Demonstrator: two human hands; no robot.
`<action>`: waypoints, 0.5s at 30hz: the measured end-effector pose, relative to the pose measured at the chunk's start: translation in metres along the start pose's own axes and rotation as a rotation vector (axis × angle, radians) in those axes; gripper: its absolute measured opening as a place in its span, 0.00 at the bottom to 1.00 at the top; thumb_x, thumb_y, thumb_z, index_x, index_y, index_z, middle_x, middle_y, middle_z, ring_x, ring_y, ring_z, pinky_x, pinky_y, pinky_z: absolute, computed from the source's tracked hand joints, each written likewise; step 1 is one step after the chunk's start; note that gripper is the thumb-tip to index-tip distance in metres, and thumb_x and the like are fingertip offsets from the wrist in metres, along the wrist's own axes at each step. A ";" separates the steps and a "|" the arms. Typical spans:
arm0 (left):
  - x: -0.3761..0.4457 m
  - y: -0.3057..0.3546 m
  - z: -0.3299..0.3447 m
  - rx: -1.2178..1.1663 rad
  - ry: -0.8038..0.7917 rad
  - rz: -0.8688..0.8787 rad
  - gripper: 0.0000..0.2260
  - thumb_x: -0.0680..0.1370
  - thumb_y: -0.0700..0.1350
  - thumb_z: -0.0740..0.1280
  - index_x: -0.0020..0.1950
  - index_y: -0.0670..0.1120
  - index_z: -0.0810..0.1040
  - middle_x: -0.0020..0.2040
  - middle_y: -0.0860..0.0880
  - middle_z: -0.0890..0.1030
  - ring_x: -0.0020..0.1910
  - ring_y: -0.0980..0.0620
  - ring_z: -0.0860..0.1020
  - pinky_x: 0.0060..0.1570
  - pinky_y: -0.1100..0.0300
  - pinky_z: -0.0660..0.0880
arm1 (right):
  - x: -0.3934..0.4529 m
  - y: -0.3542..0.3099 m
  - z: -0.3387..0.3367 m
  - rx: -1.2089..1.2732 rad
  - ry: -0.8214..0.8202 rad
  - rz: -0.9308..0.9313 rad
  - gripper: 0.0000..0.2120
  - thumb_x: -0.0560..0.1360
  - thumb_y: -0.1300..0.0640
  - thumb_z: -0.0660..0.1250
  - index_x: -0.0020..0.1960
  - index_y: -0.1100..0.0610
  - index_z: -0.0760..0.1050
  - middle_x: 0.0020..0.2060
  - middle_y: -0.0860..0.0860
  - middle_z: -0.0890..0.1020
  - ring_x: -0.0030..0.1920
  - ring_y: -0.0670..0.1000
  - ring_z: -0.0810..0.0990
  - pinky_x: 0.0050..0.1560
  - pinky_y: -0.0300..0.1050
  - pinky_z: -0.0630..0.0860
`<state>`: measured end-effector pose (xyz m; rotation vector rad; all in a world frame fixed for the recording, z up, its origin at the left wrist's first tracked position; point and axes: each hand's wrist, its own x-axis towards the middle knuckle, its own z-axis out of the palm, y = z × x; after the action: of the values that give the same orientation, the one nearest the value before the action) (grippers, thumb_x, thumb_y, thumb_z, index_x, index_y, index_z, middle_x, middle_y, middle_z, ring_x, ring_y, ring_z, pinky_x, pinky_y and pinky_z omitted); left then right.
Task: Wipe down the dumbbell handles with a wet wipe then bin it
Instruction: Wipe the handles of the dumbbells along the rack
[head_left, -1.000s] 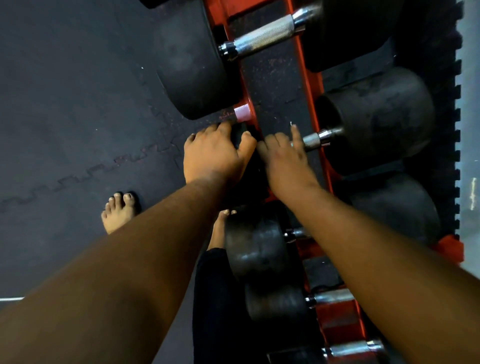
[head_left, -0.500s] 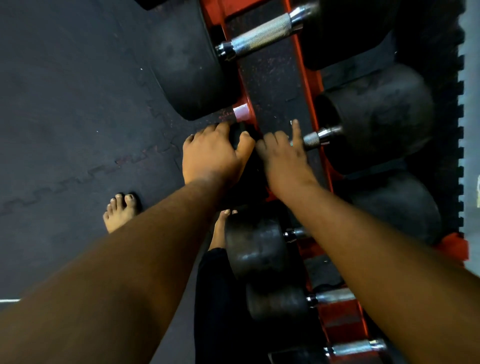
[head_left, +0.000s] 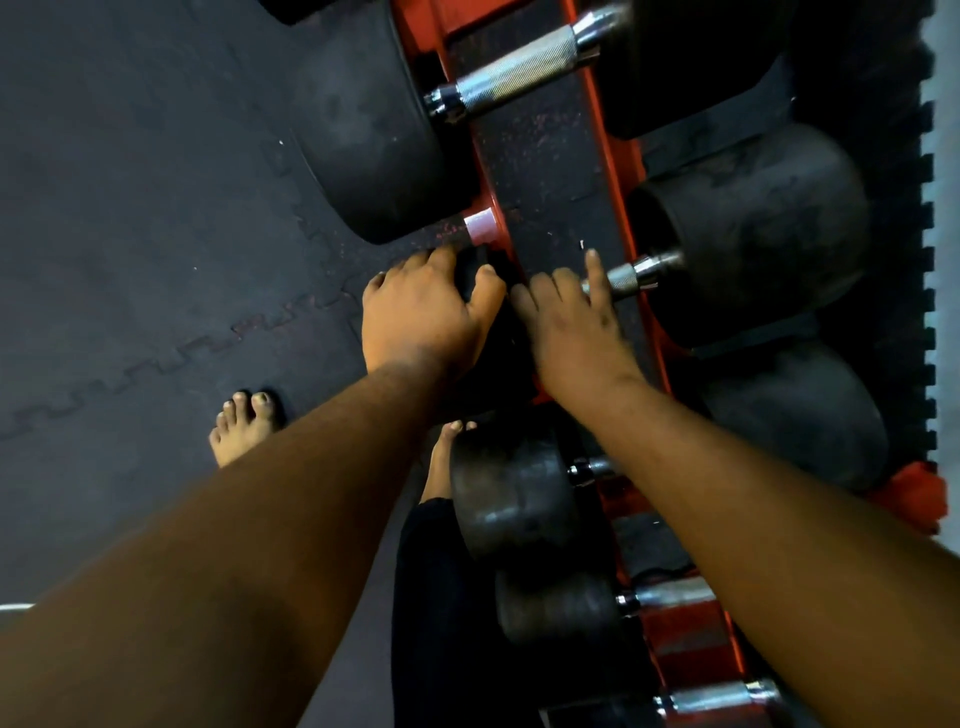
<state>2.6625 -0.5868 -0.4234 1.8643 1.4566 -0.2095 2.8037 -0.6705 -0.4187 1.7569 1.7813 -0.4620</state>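
I look down on a red rack (head_left: 613, 171) of black dumbbells. My left hand (head_left: 421, 317) grips the near black head (head_left: 491, 332) of the middle dumbbell, fingers curled over its top. My right hand (head_left: 571, 322) is wrapped over that dumbbell's steel handle (head_left: 621, 278), with one finger stretched out straight. Only the handle's far end shows, where it meets the far head (head_left: 753, 234). No wet wipe can be seen; whatever lies under my right palm is hidden.
A larger dumbbell with a knurled handle (head_left: 519, 73) lies on the rack above. Smaller dumbbells (head_left: 514, 499) and their handles (head_left: 675, 592) lie below, under my right forearm. My bare foot (head_left: 244, 426) stands on the dark rubber floor mat (head_left: 130, 208) to the left.
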 end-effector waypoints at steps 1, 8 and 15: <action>0.000 -0.001 0.001 -0.003 0.003 0.006 0.26 0.81 0.62 0.53 0.70 0.50 0.76 0.63 0.45 0.81 0.62 0.44 0.78 0.67 0.47 0.68 | -0.007 0.000 0.006 -0.035 0.018 0.009 0.23 0.77 0.59 0.55 0.72 0.57 0.64 0.60 0.56 0.72 0.64 0.60 0.70 0.76 0.71 0.46; 0.001 0.002 -0.001 0.005 -0.006 0.002 0.27 0.80 0.62 0.52 0.69 0.49 0.77 0.63 0.44 0.81 0.61 0.43 0.78 0.66 0.47 0.69 | 0.050 0.003 -0.029 0.097 -0.295 -0.020 0.10 0.79 0.57 0.60 0.56 0.50 0.77 0.55 0.51 0.82 0.59 0.56 0.79 0.64 0.55 0.66; -0.002 0.002 0.000 0.008 0.004 -0.001 0.23 0.82 0.60 0.55 0.69 0.50 0.77 0.63 0.45 0.82 0.61 0.44 0.78 0.66 0.48 0.68 | -0.013 -0.004 0.008 -0.047 -0.049 0.016 0.28 0.80 0.51 0.58 0.77 0.56 0.57 0.68 0.57 0.67 0.72 0.61 0.63 0.74 0.73 0.43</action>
<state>2.6632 -0.5882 -0.4216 1.8713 1.4613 -0.2122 2.8004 -0.6860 -0.4175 1.7122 1.7293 -0.4486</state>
